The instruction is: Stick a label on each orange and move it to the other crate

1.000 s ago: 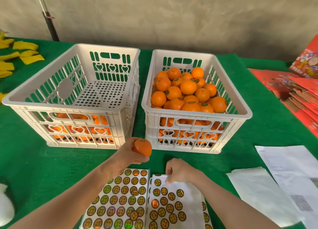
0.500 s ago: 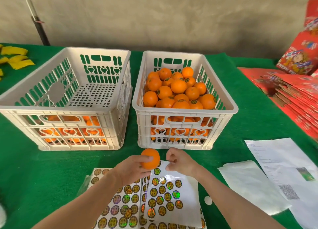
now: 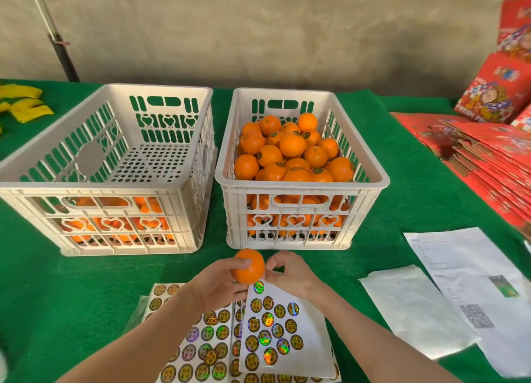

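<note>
Orange (image 3: 248,266), held above the worktop (image 3: 57,296) just in front of the right crate's near wall, a little below the middle of the view. The left hand (image 3: 215,285) grips it from seven o'clock, thumb across its front and fingers curled beneath. The right hand (image 3: 290,276) meets it from three o'clock, thumb and forefinger bent so that their tips touch the fruit's side; whether a label is pinched there cannot be told. At six o'clock from the orange lie the label sheets (image 3: 284,339), overlapping white sheets of round gold and shiny stickers, the top one partly bare, both forearms crossing them. At twelve o'clock stands the right crate (image 3: 301,181), white and slotted, with a heap of oranges (image 3: 291,145) rising near its rim, several showing dark round labels. Just beside it at ten o'clock stands the left crate (image 3: 94,185), of the same make; its far floor is bare, and unlabelled oranges (image 3: 115,224) show through the slots of its near wall. At three o'clock, well apart from the hands, a clear bag (image 3: 411,310) and printed papers (image 3: 465,267) lie flat on the green cloth. At two o'clock red cartons (image 3: 494,158) are stacked and fanned out. At ten o'clock, at the far left edge, lie yellow scraps (image 3: 28,106), with a dark pole (image 3: 57,37) leaning before the grey wall.
</note>
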A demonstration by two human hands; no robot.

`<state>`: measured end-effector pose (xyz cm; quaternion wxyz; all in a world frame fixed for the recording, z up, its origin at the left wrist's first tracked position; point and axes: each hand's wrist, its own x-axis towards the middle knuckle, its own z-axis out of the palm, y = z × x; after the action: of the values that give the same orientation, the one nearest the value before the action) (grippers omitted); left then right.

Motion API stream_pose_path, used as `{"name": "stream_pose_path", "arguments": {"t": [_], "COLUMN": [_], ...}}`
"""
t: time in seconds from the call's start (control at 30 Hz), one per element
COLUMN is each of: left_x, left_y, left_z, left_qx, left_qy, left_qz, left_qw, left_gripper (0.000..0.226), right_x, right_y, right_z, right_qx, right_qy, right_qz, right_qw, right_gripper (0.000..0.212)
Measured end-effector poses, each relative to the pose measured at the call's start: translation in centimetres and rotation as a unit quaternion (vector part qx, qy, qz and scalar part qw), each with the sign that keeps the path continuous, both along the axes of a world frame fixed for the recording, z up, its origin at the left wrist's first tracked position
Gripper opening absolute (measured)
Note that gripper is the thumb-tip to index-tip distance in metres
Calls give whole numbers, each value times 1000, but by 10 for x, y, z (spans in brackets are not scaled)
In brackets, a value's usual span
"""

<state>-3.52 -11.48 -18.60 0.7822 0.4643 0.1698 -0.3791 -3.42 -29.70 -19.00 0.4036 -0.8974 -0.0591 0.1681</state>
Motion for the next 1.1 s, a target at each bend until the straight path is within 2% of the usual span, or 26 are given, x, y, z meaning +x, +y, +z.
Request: {"name": "stream_pose_path", "arguments": {"t": [0.13, 0.23, 0.3, 0.4, 0.47, 0.57, 0.77, 0.87, 1.1], "left_x": [0, 1, 1, 2, 2, 3, 6, 7, 5], "left_y": [2, 3, 3, 6, 9, 10, -1, -7, -11], "left_z": [3, 5, 7, 9, 14, 21, 38, 45, 56], "left_qx": [3, 4, 19, 121, 152, 115, -64, -98, -95], "left_qy": [2, -7, -15, -104, -158, -178, -88, -56, -85], "left_qz": [-6, -20, -24, -57, -81, -53, 32, 65, 54], "left_qw": [1000, 1000, 999, 986, 972, 976, 993, 991, 990], "left_gripper": [72, 64, 67, 73, 74, 73, 65, 55, 47], "right_x": [3, 5, 5, 3, 0, -5, -13, -16, -19], "right_y": [2, 5, 5, -1, -7, -10, 4, 9, 15], "right_z": [2, 3, 3, 4, 6, 15, 49, 59, 67], "right_qx": [38, 46, 33, 29, 58, 139, 253, 221, 166], "right_qy": [41, 67, 56, 7, -17, -45, -95, -139, -203], "right_qz": [-14, -38, -63, -111, -141, -157, -93, -50, -35], "right_qw": [998, 996, 996, 993, 988, 977, 958, 964, 965], "right_gripper": [8, 11, 16, 22, 22, 18, 22, 14, 11]}}
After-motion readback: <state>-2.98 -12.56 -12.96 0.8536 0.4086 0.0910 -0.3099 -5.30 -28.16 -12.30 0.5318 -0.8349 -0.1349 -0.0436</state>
